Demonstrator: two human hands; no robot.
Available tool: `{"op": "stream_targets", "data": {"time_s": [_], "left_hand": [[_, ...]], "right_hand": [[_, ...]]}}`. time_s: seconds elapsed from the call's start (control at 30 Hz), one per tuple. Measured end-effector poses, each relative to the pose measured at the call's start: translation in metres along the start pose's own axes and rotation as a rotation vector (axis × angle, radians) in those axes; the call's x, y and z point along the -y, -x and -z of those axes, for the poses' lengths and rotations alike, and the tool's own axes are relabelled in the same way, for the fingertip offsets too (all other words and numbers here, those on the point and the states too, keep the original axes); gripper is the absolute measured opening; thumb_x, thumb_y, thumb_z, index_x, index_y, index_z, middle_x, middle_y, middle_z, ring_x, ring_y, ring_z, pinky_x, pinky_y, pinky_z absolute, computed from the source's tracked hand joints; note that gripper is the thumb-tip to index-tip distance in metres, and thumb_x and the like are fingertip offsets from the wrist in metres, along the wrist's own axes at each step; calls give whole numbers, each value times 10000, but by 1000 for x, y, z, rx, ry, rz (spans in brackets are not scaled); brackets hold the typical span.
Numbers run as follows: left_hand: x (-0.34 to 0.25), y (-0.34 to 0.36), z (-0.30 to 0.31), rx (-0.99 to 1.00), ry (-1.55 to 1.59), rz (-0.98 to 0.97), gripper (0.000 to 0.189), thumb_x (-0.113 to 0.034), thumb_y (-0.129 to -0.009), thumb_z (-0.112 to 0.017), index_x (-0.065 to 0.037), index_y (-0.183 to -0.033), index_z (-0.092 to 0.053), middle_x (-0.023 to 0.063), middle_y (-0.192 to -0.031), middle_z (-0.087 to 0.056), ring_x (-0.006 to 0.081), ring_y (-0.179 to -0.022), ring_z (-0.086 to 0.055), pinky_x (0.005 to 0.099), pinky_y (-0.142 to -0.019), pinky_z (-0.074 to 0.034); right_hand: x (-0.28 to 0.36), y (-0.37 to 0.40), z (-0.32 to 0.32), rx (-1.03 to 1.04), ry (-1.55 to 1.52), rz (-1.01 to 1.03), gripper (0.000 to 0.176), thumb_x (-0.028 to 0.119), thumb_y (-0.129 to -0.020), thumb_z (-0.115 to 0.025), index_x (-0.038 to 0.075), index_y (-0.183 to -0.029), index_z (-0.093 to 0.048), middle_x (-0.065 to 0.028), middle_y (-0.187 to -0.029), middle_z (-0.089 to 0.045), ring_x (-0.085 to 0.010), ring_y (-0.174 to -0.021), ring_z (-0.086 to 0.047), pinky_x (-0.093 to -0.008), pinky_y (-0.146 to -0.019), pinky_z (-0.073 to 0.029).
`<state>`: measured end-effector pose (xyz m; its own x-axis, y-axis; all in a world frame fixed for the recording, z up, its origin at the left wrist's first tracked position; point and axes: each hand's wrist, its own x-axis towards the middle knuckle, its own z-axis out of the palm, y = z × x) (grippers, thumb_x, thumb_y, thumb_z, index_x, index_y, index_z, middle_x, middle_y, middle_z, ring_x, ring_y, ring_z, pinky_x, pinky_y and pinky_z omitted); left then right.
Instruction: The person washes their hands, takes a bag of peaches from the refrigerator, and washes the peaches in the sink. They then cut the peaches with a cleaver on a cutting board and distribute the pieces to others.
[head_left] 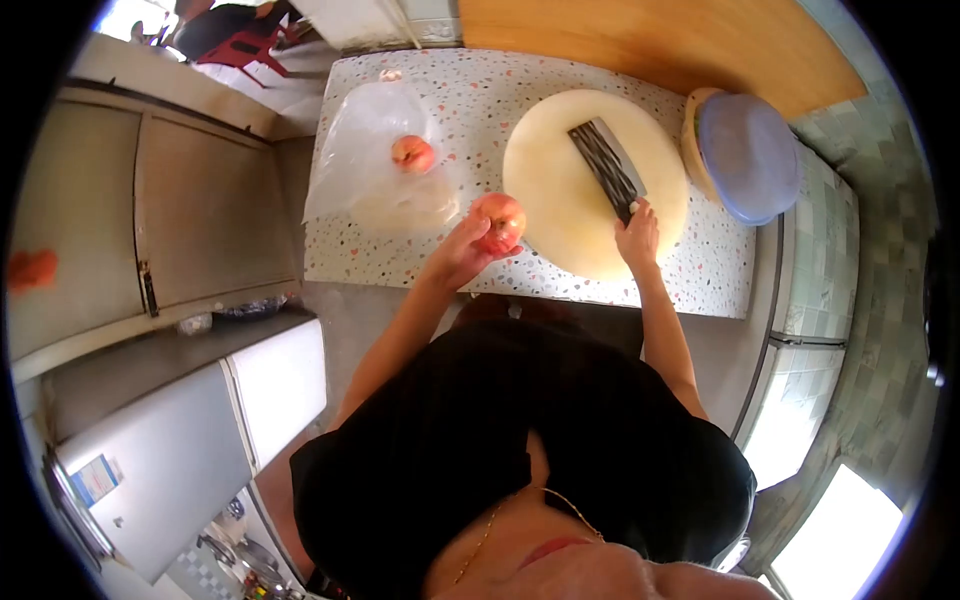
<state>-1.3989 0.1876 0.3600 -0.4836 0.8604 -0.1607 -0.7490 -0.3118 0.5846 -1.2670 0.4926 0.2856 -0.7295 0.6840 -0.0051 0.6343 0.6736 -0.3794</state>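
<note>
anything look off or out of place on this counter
Mostly tidy. The one odd thing is the blue bowl or lid at the right: it sits off-centre over the tan container and seems to overhang the counter edge. I see no spill or damage.

No text, label, brand, number or sign in view is clear enough to read.

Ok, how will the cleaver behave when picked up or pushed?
The cleaver looks stiff, with a broad metal blade, and probably feels blade-heavy. Lying flat on the round board, it would likely slide rather than roll.
</note>
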Motion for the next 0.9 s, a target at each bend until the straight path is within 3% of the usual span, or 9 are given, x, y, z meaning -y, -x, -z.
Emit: {"op": "stream_targets", "data": {"time_s": [0.13, 0.2, 0.4, 0.43, 0.57, 0.63, 0.77, 0.87, 0.9], "left_hand": [[14, -35, -37, -121, -45, 9, 480, -431, -937, -509, -58, -1233, -450, 36, -972, -524, 141, -884, -513, 329, -823, -455], [22, -51, -36, 190, 65, -30, 422, -389, -968, -462, -38, -1201, -468, 53, -995, -546, 149, -901, -518, 318, -787, -448], [54, -84, -44, -99, -221, -84, 339, -294, -981, -442, -18, -1173, -486, 70, -996, -545, 155, -872, -524, 281, -767, -434], [59, -90, -36, -144, -304, -82, 309, -256, -980, -445, -20, -1173, -491, 75, -992, -546, 163, -883, -530, 279, -783, -437], [66, -107, -29, -62, -105, 80, 324, -210, -949, -505, -41, -1216, -433, 99, -1087, -534, 203, -970, -556, 336, -803, -479], [65, -108, -50, -328, -63, 142, 414, -203, -915, -571, -62, -1242, -359, 120, -1196, -488, 247, -1072, -557, 410, -796, -521], [83, -118, -49, -307, -214, 111, 416, -230, -907, -590, -104, -1222, -349, 128, -1231, -479, 262, -1099, -566, 415, -791, -549], [80, -120, -69, -64, -200, 101, 298, -267, -924, -569, -114, -1131, -419, 117, -1168, -524, 218, -1069, -583, 375, -786, -547], [73, -122, -86, 69, -212, 100, 234, -311, -941, -540, -84, -974, -492, 76, -1002, -574, 145, -935, -596, 299, -729, -520]], "right_hand": [[-8, -3, -3, -35, -35, 173, 642, 102, -759, -612, 29, -1329, -326, -242, -1075, -531, -404, -1007, -524, -492, -838, -450], [-1, -10, 3, 54, -34, 185, 664, 89, -756, -598, 27, -1344, -295, -254, -1052, -535, -422, -991, -526, -497, -823, -467], [-8, -18, 16, 151, -160, 150, 691, 65, -781, -574, 22, -1371, -217, -282, -976, -587, -424, -837, -599, -487, -801, -502], [-6, -13, 28, 122, -314, 95, 561, 108, -844, -581, -9, -1333, -333, -243, -788, -609, -353, -640, -600, -427, -652, -509], [0, 26, 67, 1, -664, 8, 355, 195, -908, -598, -54, -1159, -566, -126, -508, -481, -158, -434, -421, -308, -453, -358], [7, 55, 94, -5, -697, 3, 338, 126, -904, -581, -54, -1188, -550, -148, -609, -548, -163, -519, -513, -296, -520, -428], [22, 95, 116, -91, -687, 122, 325, 31, -877, -562, 6, -1200, -567, -222, -908, -652, -323, -724, -668, -360, -647, -530], [23, 109, 123, -94, -496, 198, 460, 32, -799, -622, 101, -1250, -561, -112, -831, -625, -299, -684, -638, -380, -589, -533], [24, 112, 126, -109, -497, 186, 460, 32, -799, -622, 101, -1250, -561, -112, -831, -625, -299, -684, -638, -380, -589, -533]]}}
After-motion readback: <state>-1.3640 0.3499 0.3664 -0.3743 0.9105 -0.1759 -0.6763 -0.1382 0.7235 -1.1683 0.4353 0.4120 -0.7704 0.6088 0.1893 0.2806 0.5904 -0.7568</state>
